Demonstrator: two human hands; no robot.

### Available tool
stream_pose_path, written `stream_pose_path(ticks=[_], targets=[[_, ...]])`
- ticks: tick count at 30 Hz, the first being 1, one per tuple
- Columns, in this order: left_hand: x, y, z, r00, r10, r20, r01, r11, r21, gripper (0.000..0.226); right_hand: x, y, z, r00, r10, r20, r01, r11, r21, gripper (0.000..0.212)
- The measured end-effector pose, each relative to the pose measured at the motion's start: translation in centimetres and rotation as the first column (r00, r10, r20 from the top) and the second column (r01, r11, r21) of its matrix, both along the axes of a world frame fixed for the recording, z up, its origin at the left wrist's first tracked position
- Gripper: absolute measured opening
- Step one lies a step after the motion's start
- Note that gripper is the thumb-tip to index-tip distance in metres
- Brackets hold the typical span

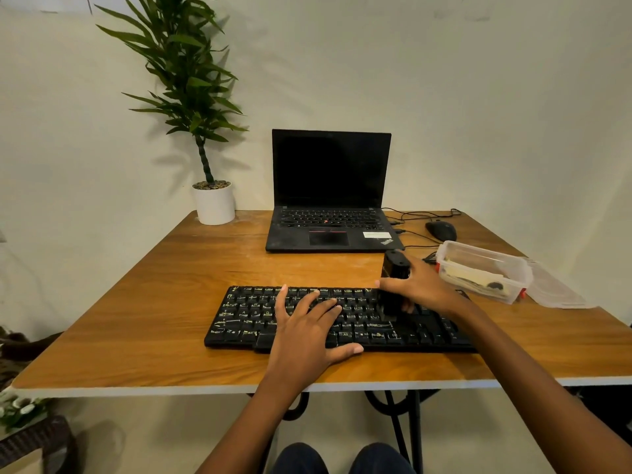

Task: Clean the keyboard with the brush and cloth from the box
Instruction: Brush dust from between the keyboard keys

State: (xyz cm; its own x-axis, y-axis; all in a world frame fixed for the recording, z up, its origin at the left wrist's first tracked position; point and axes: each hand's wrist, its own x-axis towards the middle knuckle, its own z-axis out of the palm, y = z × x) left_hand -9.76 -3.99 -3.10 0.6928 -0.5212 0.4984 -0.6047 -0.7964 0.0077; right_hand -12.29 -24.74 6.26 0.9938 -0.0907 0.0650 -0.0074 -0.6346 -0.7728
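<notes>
Potted plant: a white pot at the far left corner of the table, with tall green leaves rising against the wall.
Table: a wooden top with a pale edge, and everything else sits on it.
Keyboard: black with pale lettering, lying flat across the near middle of the table, its long side parallel to the front edge.
Left hand: it lies flat on the left-centre keys, palm down. The fingers are straight and spread, the thumb points right along the near rim, and it grips nothing.
Laptop: open at the far centre with a dark screen, set well behind the keyboard.
Brush: a black, blocky tool held upright, with its lower end down on the keys of the right half of the keyboard.
Right hand: it is wrapped around the brush from the right, with fingers curled round the body. It is well apart from the other hand.
Mouse: black, at the far right near the laptop, with cables trailing between them.
Box: clear plastic and uncovered, just right of the brush hand and beyond the keyboard's right end.
Cloth: pale and folded, lying inside the box. A small dark item lies beside it, but I cannot tell what it is.
Lid: clear, lying flat on the table against the right side of the box.
</notes>
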Motion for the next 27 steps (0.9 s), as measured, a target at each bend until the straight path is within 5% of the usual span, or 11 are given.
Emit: stream_pose_path(ticks=[5, 9, 19, 23, 27], targets=[[0.1, -0.1, -0.1, 1.000, 0.014, -0.001, -0.014, 1.000, 0.003, 0.080, -1.9, -0.6, -0.7, 1.000, -0.007, -0.012, 0.009, 0.989, 0.148, 0.030], [0.1, -0.1, -0.1, 1.000, 0.015, -0.001, -0.015, 1.000, 0.016, 0.081, -2.7, -0.5, -0.6, 0.993, -0.079, 0.083, 0.073, 0.995, 0.075, 0.028], [0.1, 0.0, 0.0, 1.000, 0.002, -0.005, -0.002, 1.000, 0.007, 0.080, -3.8, -0.5, -0.2, 0.998, 0.057, -0.014, -0.054, 0.989, 0.140, 0.029], [0.2, 0.0, -0.1, 1.000, 0.004, 0.002, -0.005, 1.000, 0.013, 0.081, -3.8, -0.5, -0.4, 0.995, -0.036, 0.089, 0.027, 0.994, 0.103, 0.030], [0.2, 0.0, -0.1, 1.000, -0.003, 0.010, 0.003, 1.000, 0.006, 0.080, -3.9, -0.1, -0.6, 0.998, 0.058, -0.013, -0.056, 0.992, 0.114, 0.025]])
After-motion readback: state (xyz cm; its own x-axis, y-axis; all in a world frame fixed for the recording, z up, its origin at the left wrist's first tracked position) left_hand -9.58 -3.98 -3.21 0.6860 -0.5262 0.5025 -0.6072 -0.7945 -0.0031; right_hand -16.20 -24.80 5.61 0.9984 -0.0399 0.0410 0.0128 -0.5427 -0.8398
